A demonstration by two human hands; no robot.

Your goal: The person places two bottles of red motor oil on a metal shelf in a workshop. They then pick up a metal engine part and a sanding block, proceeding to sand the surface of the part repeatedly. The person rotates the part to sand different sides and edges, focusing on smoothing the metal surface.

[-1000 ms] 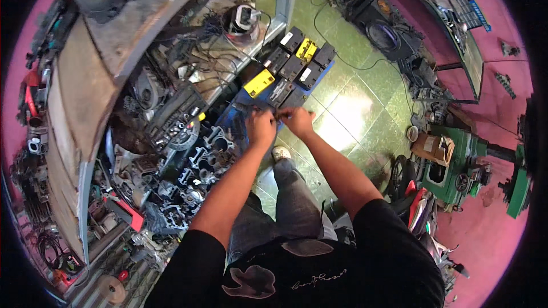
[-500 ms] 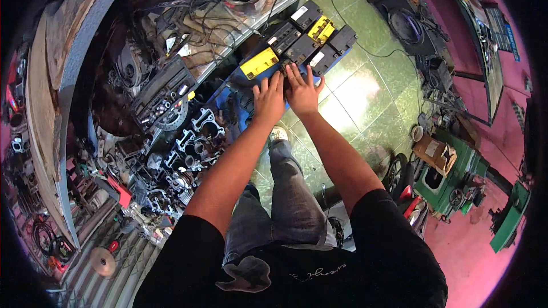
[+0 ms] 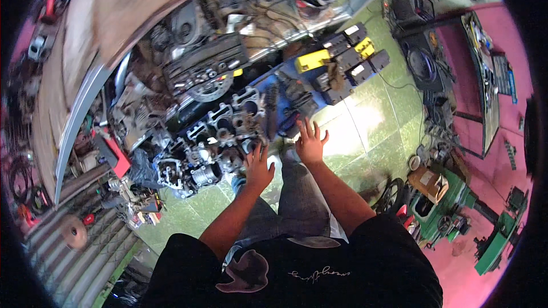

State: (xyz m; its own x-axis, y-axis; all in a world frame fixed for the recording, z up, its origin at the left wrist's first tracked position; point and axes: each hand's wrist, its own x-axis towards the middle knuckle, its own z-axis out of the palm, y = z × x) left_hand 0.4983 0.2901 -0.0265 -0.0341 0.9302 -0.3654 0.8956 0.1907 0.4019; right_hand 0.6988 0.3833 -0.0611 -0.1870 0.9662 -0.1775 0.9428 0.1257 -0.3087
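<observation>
My left hand [image 3: 258, 167] is open, fingers spread, at the near edge of a cluster of metal engine parts [image 3: 205, 175]. My right hand [image 3: 310, 144] is also open and empty, just short of some dark parts [image 3: 298, 96] lying on a blue surface [image 3: 261, 84]. What these dark parts are is too blurred to tell. At the far end of the blue surface stand several box-shaped batteries, among them a yellow one [image 3: 313, 61] and a black one [image 3: 359, 72]. A brownish, dirty piece [image 3: 337, 76] sits by them.
Behind the engine parts lie a brake disc [image 3: 211, 88] and a long dark tray [image 3: 208, 63]. A cluttered bench [image 3: 268, 44] runs along the back. To the right are a speaker [image 3: 421, 64], a cardboard box [image 3: 427, 184] and a green machine [image 3: 456, 205]. Green floor tiles [image 3: 382, 134] spread between.
Both hands have come away from the batteries, back toward me, and moved apart. My view has turned, so the batteries now sit further right and the engine parts nearer the middle.
</observation>
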